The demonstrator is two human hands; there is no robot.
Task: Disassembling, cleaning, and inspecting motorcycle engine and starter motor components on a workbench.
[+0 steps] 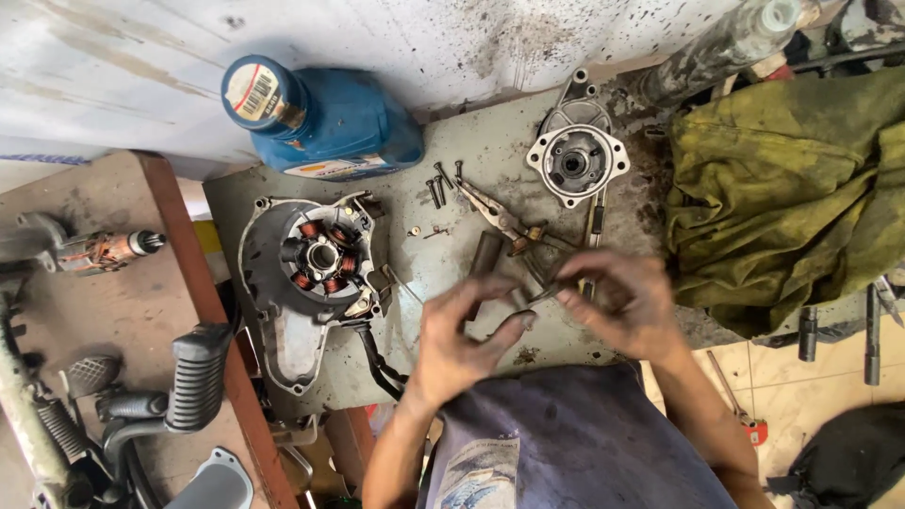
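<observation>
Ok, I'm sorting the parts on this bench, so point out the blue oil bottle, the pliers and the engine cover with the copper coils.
blue oil bottle (pixel 349 127), head view, on its blue side.
pliers (pixel 492 213), head view, near the pivot.
engine cover with copper coils (pixel 322 255), head view, at the coil ring's centre.
</observation>
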